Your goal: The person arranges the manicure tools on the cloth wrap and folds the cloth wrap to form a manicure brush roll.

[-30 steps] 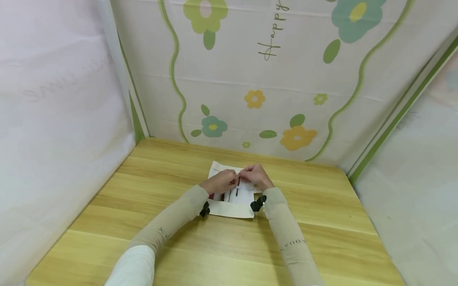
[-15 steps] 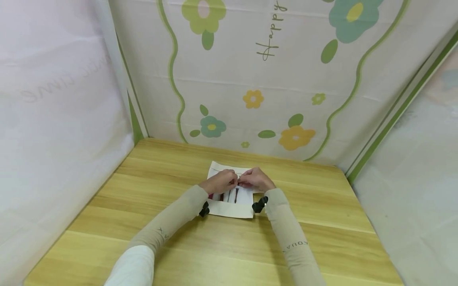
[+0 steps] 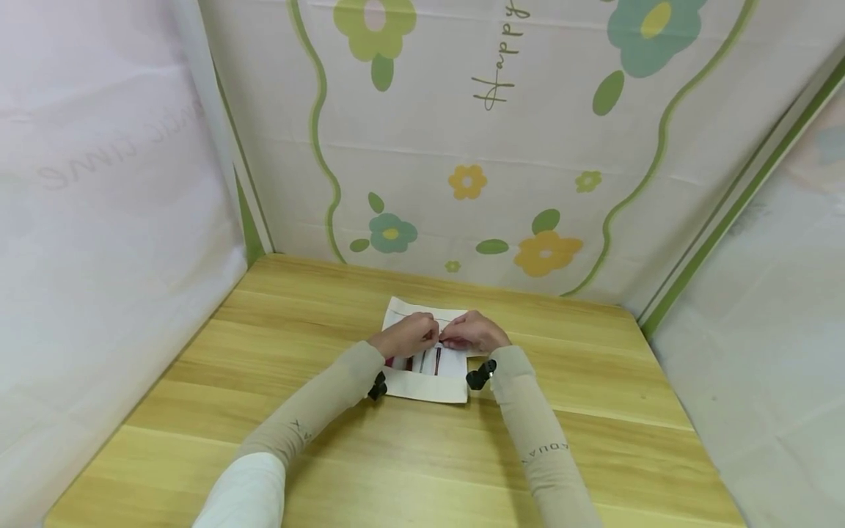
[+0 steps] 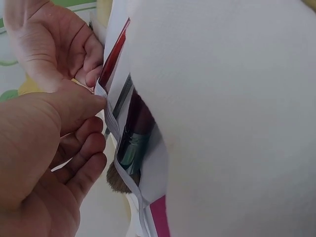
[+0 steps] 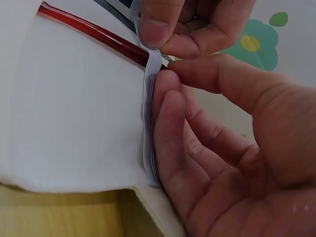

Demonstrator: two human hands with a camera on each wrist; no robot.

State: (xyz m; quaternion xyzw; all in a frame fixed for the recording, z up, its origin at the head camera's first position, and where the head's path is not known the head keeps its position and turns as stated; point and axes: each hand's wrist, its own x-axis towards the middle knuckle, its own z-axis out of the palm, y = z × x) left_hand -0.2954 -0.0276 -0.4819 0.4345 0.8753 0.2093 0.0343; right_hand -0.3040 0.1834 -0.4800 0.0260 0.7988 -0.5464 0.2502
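A cream cloth brush roll [image 3: 425, 387] lies unrolled on the wooden table. My left hand [image 3: 411, 336] pinches the ribbed white elastic band [image 4: 112, 126] that runs across it. Right beside it, my right hand [image 3: 475, 331] pinches the end of a slim paintbrush with a glossy red handle [image 5: 103, 38]. That handle passes under the elastic and lies over the white lining, pointing toward the near flap; the brush's far end is hidden by my fingers. A thick dark-handled brush with brown bristles [image 4: 129, 158] and a thin grey tool [image 4: 121, 101] also sit under the band.
Something magenta [image 4: 159, 215] shows beside the thick brush in the left wrist view. The wooden table [image 3: 422, 455] extends around the roll. White fabric walls with printed flowers [image 3: 548, 253] enclose it at the back and both sides.
My right hand has moved slightly toward me, and the red-handled brush has slid nearer the front flap under the elastic. My left hand stays nearly still at the band.
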